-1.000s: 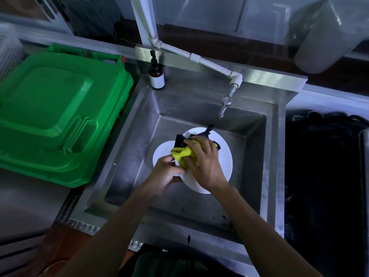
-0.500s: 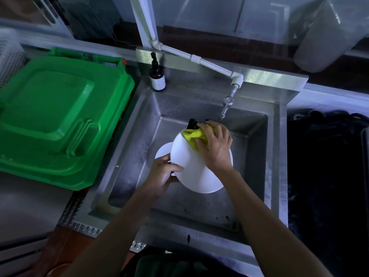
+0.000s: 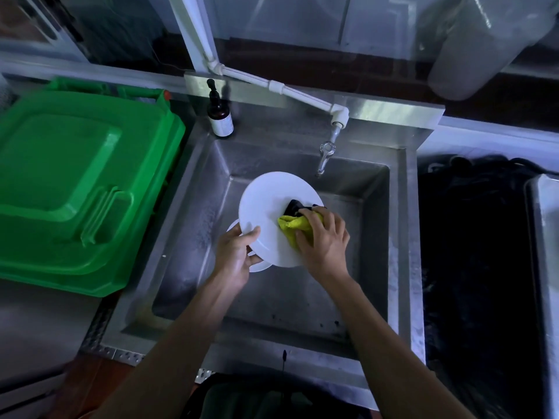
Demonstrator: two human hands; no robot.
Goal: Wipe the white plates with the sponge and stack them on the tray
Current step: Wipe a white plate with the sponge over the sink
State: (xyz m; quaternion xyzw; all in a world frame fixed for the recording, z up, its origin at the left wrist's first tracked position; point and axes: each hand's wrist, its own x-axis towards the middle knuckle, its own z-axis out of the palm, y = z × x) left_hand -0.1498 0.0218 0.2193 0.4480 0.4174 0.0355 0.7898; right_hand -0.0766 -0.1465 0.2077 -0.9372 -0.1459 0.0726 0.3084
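Over the steel sink [image 3: 193,207] I hold a white plate [image 3: 269,204] tilted, its face toward me. My left hand [image 3: 236,255] grips the plate's lower left rim. My right hand [image 3: 325,240] presses a yellow and black sponge [image 3: 292,225] against the plate's right side. A second white plate [image 3: 260,266] lies below, mostly hidden by the first plate and my left hand. No tray can be picked out with certainty.
A large green plastic lid or crate [image 3: 75,182] lies left of the sink. A dark pump bottle [image 3: 220,116] stands on the sink's back left corner. A white pipe with a tap [image 3: 325,152] hangs over the basin. A dark area [image 3: 472,252] lies to the right.
The sponge hand has slid from the plate's middle up to its top edge, then down to its right side. The plate has tilted up and shifted slightly toward the back.
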